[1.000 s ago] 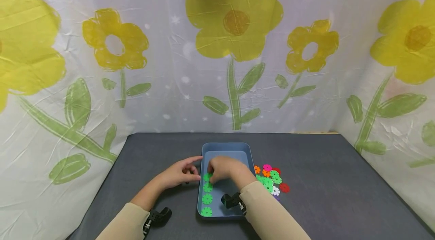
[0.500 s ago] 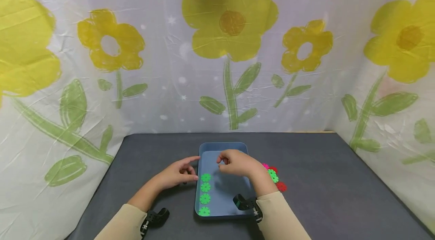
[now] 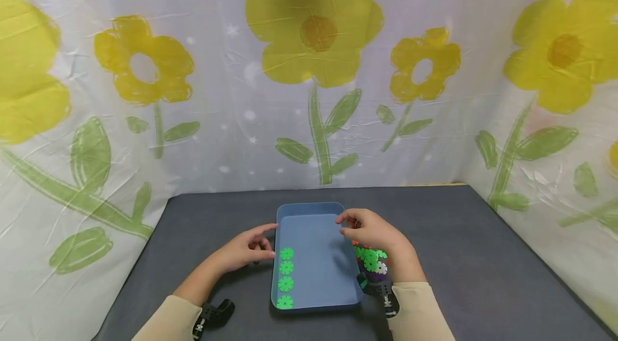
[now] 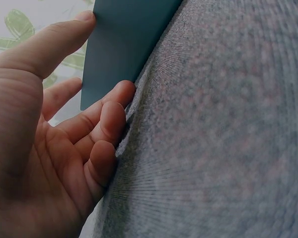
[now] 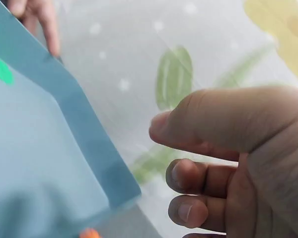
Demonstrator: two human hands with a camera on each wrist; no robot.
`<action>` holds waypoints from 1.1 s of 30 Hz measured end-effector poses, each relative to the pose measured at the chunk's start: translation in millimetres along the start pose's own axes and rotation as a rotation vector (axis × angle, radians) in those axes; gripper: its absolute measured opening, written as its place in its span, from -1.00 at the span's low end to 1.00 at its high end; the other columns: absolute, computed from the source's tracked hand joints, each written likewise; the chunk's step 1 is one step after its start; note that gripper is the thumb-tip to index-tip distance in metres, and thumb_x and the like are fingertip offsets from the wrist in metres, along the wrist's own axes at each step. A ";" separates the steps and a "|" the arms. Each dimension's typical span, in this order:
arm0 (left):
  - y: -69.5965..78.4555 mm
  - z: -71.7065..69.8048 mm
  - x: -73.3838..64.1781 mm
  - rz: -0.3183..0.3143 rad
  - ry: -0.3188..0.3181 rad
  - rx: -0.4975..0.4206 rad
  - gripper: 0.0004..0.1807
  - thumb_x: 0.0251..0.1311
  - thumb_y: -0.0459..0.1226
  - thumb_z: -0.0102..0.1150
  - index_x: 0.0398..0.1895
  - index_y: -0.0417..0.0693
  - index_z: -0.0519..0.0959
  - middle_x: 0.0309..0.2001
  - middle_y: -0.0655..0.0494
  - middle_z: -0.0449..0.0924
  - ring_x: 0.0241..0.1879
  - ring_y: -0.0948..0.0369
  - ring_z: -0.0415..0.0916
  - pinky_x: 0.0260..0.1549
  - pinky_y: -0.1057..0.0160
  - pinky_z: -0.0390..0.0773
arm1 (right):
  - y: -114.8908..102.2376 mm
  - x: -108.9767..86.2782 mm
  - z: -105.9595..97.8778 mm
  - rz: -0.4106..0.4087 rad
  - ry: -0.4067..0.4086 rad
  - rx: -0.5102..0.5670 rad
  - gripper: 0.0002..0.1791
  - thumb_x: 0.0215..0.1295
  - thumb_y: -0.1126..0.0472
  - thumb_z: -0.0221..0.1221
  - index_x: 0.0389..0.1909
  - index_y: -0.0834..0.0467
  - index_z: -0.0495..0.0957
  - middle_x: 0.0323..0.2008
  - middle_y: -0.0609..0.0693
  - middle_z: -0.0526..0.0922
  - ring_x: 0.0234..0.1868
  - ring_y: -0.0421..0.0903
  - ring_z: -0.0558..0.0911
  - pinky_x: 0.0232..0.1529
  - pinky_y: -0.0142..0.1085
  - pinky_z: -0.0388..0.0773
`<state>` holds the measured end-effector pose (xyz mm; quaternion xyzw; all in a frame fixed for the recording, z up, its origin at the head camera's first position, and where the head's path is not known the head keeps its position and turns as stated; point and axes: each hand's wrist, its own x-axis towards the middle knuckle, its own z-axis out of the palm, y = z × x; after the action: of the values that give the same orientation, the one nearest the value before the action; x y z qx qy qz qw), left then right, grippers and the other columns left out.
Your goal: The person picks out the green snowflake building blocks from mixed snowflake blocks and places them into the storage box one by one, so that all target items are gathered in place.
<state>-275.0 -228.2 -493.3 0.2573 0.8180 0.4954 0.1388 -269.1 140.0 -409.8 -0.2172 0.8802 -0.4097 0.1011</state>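
Observation:
A blue rectangular tray (image 3: 318,255) lies on the table, with several green notched plastic discs (image 3: 286,267) in a column along its left side. My left hand (image 3: 246,249) touches the tray's left rim with thumb and index fingertip, while the other fingers curl loosely against the table, as the left wrist view shows. Over the tray's right rim hovers my right hand (image 3: 376,231), its fingers loosely bent and thumb apart from them. The right wrist view shows nothing between the right hand's fingers. Below that hand is a pile of coloured notched discs (image 3: 370,260), partly hidden by it.
The dark grey table (image 3: 222,207) extends on both sides of the tray. A pale curtain (image 3: 232,116) with yellow flowers stands behind and beside it. A black wrist camera mount (image 3: 376,286) on my right arm hangs close to the pile.
My right hand has let go of a green disc at the top of the left column, lifted, and moved right across the tray to its right rim. The left hand stays at the left rim.

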 end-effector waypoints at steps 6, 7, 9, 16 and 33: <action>1.1 1.0 0.2 -0.005 -0.003 0.006 -0.15 0.35 -0.18 0.37 0.59 -0.15 0.17 -0.21 -0.01 0.64 -0.52 0.24 0.38 -0.50 0.27 0.45 | 26.8 -4.7 -8.2 0.094 0.057 0.016 -0.75 0.37 0.33 0.26 0.04 0.22 0.68 -0.42 0.04 0.42 -0.43 -0.06 0.37 -0.37 -0.19 0.35; 1.9 1.1 -0.1 -0.003 -0.004 0.004 -0.15 0.35 -0.18 0.36 0.59 -0.15 0.17 -0.20 -0.01 0.64 -0.51 0.25 0.38 -0.50 0.27 0.45 | 30.4 -4.9 -8.0 0.117 0.059 0.016 -0.75 0.36 0.35 0.26 0.02 0.20 0.69 -0.43 0.04 0.42 -0.43 -0.07 0.36 -0.37 -0.19 0.33; 2.8 1.0 -0.1 0.000 -0.005 0.000 -0.16 0.36 -0.18 0.36 0.59 -0.17 0.17 -0.20 -0.01 0.64 -0.51 0.25 0.38 -0.49 0.27 0.46 | 37.4 -4.8 -6.4 0.153 0.044 0.023 -0.75 0.32 0.37 0.29 0.00 0.19 0.70 -0.43 0.04 0.46 -0.42 -0.05 0.38 -0.35 -0.17 0.36; 1.3 0.0 0.7 0.002 0.003 0.004 -0.16 0.35 -0.18 0.36 0.59 -0.18 0.17 -0.21 -0.01 0.64 -0.51 0.25 0.39 -0.50 0.27 0.46 | 51.2 0.4 6.0 0.202 -0.062 -0.030 -0.59 0.09 0.45 0.39 0.01 0.23 0.68 -0.25 0.01 0.67 -0.31 -0.03 0.58 -0.24 -0.11 0.61; 2.2 0.5 0.4 0.010 0.002 0.003 -0.15 0.36 -0.17 0.35 0.59 -0.18 0.16 -0.21 0.00 0.65 -0.51 0.25 0.39 -0.49 0.27 0.46 | 45.7 -1.3 10.7 0.246 -0.054 -0.130 -0.69 0.02 0.44 0.44 -0.19 0.14 0.67 -0.28 0.02 0.66 -0.33 0.00 0.58 -0.24 -0.07 0.62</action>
<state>-274.5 -226.8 -491.6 0.2612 0.8177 0.4950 0.1349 -277.9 159.4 -451.7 -0.1246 0.9218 -0.3305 0.1601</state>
